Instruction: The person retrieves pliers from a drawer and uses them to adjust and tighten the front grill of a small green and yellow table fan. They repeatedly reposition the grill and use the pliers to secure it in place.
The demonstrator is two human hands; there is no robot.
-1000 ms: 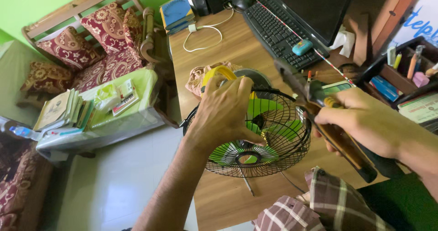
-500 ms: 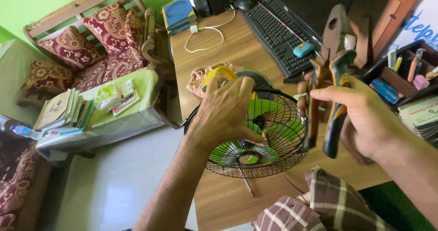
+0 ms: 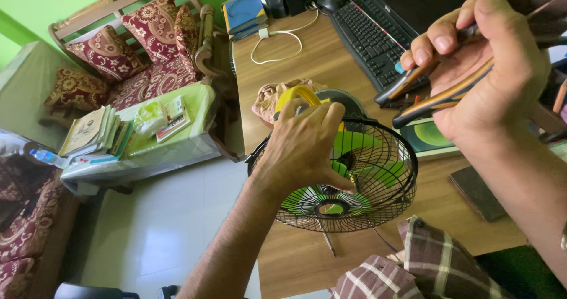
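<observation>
Hands (image 3: 304, 148): pliers (image 3: 440, 86) handles lower-left

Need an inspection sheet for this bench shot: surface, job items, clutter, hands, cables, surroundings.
Surface: wooden desk, crowded at the far side.
Job's things: small fan with black wire guard and green blades; pliers.
Clutter: black keyboard, mouse, blue book, dark pad.
Hands: left hand grips the fan guard; right hand holds the pliers raised.
Cables: white cable looped on desk.
Surroundings: cushioned bench, low table with books.
</observation>
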